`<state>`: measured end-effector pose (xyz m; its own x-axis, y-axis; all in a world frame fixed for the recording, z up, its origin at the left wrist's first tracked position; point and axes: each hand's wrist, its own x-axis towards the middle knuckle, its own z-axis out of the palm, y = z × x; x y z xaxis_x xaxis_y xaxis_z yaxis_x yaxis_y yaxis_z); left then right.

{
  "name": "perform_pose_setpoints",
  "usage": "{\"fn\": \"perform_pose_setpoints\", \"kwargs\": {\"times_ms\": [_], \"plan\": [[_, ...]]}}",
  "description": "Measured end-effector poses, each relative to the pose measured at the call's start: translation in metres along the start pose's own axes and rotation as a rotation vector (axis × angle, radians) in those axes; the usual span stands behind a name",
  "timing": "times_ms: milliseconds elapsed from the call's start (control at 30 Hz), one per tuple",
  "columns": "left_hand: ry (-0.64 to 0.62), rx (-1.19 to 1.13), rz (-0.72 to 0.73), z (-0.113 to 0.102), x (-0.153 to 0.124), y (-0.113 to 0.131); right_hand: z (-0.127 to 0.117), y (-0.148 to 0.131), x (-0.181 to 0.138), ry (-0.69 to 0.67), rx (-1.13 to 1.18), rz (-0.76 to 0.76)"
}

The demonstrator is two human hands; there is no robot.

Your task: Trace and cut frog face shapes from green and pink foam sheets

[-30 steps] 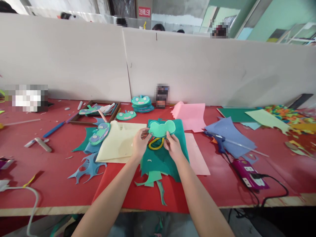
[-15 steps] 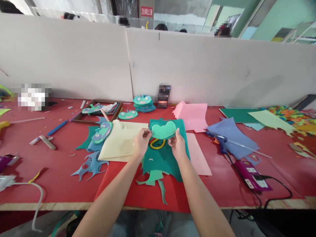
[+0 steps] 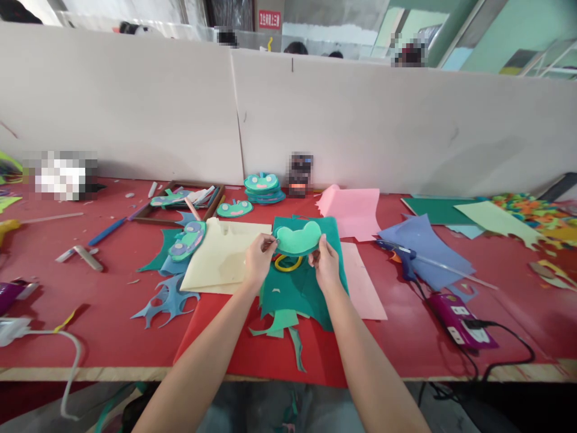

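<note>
A: How is the left hand (image 3: 259,258) set?

B: Nearly closed. Thumb and fingertips pinch the left end of a light green, two-lobed, felt-like piece (image 3: 299,239) with a darker green rim.

A: And the right hand (image 3: 325,263)?

B: Thumb against the piece's right end, fingers curled beneath it, so that grip is narrow too. The piece is held over the far part of a dark green, felt-like sheet (image 3: 297,300), with a yellow, loop-shaped handle (image 3: 288,264) showing just under it.

A: What about edges and room, from the left?

B: Well left of the dark green sheet lies a blue, flat scrap with cut-out curves (image 3: 166,302). Red surface of the bench (image 3: 112,337) shows around that. Just beside the sheet's left edge is a cream, flat sheet (image 3: 225,258), near the left wrist.

A: In front and beyond?

B: On the person's side of the dark green sheet, a bright red, flat sheet (image 3: 315,367) reaches the bench's front edge. Beyond it stands a white, upright panel (image 3: 360,120).

A: Rightward?

B: A pale pink, flat sheet (image 3: 363,282) borders the dark green sheet; farther right sits a blue glue gun (image 3: 406,255).
</note>
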<state>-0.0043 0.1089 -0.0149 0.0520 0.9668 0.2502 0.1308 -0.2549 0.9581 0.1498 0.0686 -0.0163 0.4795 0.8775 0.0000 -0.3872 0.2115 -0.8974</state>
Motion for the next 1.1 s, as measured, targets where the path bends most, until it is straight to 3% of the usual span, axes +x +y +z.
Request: {"fn": "perform_pose_setpoints", "kwargs": {"times_ms": [233,500,1100], "plan": [[-0.023,-0.012,-0.005,-0.0015,0.0009,-0.0008,-0.0009,-0.0002,0.0004,-0.018,-0.010,-0.008],[-0.034,-0.002,-0.006,-0.0007,0.0004,-0.0018,-0.0024,-0.0010,0.0030,0.000,-0.109,-0.116],[-0.068,0.047,0.020,-0.0010,0.0026,-0.0032,-0.0048,0.0011,0.0065,-0.041,-0.179,-0.149]]}}
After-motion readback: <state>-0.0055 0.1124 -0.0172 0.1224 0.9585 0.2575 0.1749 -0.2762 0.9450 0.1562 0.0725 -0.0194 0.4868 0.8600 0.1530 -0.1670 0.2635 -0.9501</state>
